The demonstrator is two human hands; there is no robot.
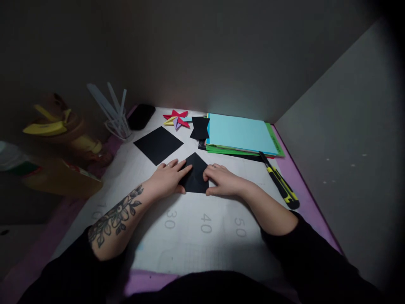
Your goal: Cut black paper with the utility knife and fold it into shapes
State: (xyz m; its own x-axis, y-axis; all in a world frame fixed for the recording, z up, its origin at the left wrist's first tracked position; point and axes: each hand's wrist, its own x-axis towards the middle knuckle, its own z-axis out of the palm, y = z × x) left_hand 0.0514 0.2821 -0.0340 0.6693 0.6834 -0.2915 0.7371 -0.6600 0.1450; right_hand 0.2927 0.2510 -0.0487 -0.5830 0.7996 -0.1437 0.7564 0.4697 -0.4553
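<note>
A folded sheet of black paper lies on the white mat, its top corner pointing away from me. My left hand rests on the paper's left side with fingers stretched out and apart. At the right edge, my right hand has its fingers curled and closed on the paper; the fingertips are partly hidden. Beyond my left hand lies a flat black paper square, turned like a diamond. A smaller folded black paper piece sits farther back, against the paper stack.
Coloured paper sheets are stacked at the back right, with a yellow-black utility knife leaning off their front edge. Behind are small folded paper shapes and a dark phone. A holder with white strips stands left. Walls enclose the table.
</note>
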